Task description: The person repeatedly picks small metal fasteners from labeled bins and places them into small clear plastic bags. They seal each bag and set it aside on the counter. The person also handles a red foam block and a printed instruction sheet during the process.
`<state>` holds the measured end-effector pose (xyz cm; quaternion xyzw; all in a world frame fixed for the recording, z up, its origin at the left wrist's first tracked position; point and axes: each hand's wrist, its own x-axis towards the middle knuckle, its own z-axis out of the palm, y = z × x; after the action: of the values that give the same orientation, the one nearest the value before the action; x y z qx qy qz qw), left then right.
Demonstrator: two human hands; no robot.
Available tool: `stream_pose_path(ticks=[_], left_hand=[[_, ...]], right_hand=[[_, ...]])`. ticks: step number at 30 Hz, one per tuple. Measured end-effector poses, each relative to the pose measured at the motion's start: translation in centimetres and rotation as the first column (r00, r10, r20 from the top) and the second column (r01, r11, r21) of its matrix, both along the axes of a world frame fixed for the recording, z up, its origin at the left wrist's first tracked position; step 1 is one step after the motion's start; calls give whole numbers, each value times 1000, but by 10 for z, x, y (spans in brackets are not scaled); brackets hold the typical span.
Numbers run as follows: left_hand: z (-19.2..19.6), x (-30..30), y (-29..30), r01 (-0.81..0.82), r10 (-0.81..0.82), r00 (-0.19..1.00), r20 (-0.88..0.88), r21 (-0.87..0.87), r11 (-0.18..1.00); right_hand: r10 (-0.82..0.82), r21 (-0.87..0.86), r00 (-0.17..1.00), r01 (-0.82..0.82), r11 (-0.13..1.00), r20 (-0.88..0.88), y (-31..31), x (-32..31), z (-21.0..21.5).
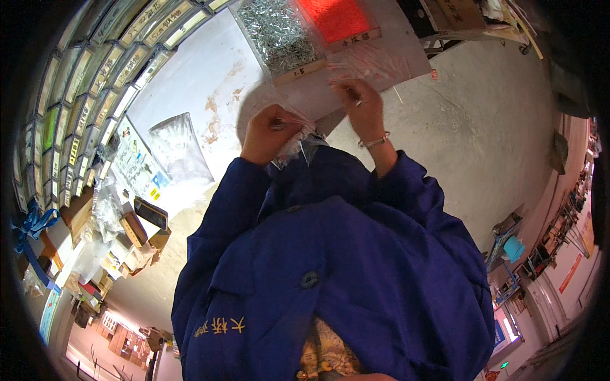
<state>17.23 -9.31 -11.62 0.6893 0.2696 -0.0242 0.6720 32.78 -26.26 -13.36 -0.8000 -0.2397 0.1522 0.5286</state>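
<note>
My left hand is closed on a clear plastic bag, which hangs below the fingers in front of my dark blue jacket. To its right, my right hand is raised over the table's near edge with its fingers curled together. A small pale glint shows at those fingertips, too blurred to name. Beyond my hands stands a bin of small silvery metal fasteners. Beside it is a bin of bright red small parts. Clear plastic bags lie in front of the red bin, just past my right hand.
On the table at left lie a clear bag with pale contents and a printed sheet. Rows of labelled drawers rise along the far left. A phone rests lower left. Concrete floor spreads at right.
</note>
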Motion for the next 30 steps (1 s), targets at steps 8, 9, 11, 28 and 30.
stream_pose_path(ticks=[8,9,11,28,30], left_hand=[[1,-5,-1,-116,115,993,-18,-85,990],[0,-5,1,-87,85,996,-27,-101,991],[-3,-5,1,-51,50,999,-12,-121,991],[3,4,-9,-114,114,990,82,-5,994],[3,5,-8,-76,78,996,31,-83,994]], right_hand=[[-48,-358,922,197,913,385,-19,36,-53],[-52,-390,937,194,900,345,-18,34,-53],[-82,-267,974,139,954,213,-17,26,-43],[-10,-396,845,260,881,534,-10,56,-43],[-21,-427,885,244,871,465,-10,60,-48]])
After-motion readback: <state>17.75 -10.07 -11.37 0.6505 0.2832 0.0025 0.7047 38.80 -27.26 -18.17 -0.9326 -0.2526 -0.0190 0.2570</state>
